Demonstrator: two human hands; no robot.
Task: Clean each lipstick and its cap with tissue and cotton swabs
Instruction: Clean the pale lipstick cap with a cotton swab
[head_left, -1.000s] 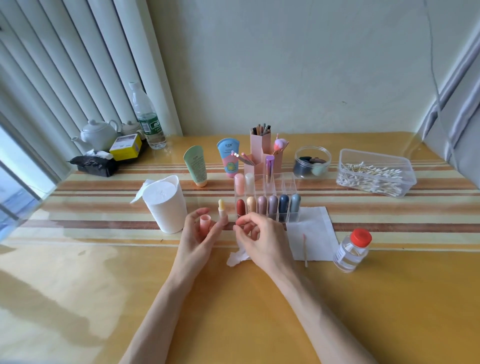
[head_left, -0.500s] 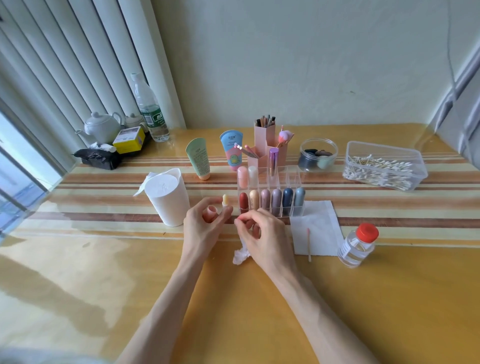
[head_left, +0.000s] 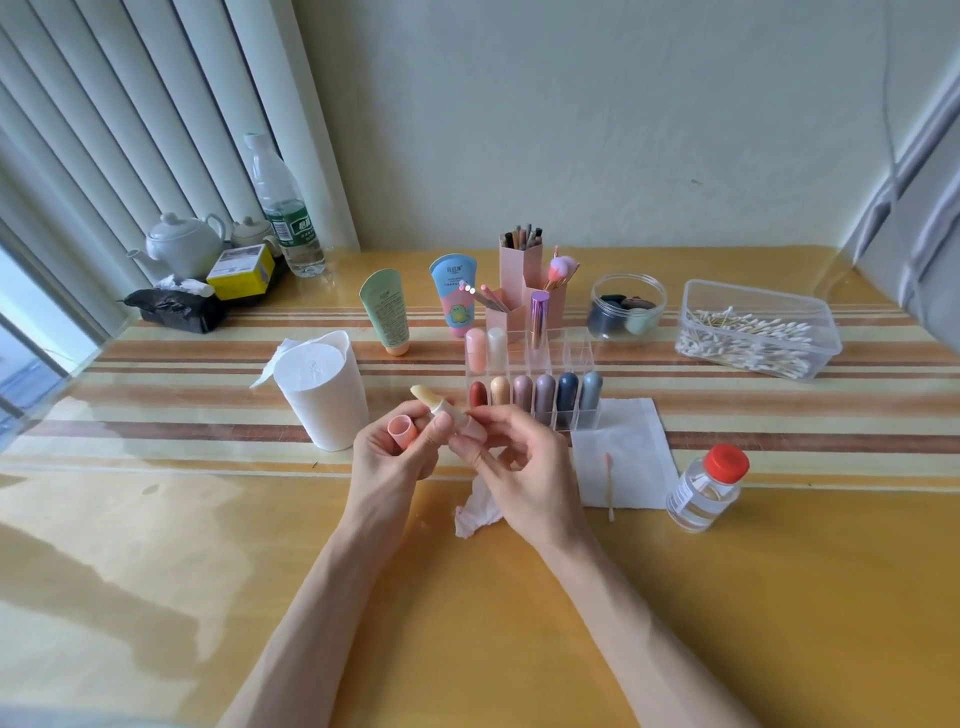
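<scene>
My left hand (head_left: 395, 457) holds a pink lipstick cap (head_left: 401, 429) in its curled fingers, open end up. An uncapped lipstick (head_left: 434, 401) with a pale yellow stick tilts up and left between both hands; my right hand (head_left: 511, 457) pinches its base, and my left thumb touches its side. A crumpled tissue (head_left: 475, 512) hangs from under my right hand. A clear organizer (head_left: 535, 387) behind my hands holds several capped lipsticks. A used cotton swab (head_left: 609, 483) lies on a flat tissue (head_left: 621, 457) to the right.
A white tissue dispenser (head_left: 322, 389) stands to the left. A red-capped clear bottle (head_left: 706, 488) is at the right, a cotton swab box (head_left: 756, 335) behind it. Two tubes (head_left: 384, 317), a pink brush holder (head_left: 524, 280) and a jar (head_left: 628, 306) stand further back.
The lipstick has come up off the table into my hands and now tilts between them. My right hand moved to its base; the cap stays in my left hand.
</scene>
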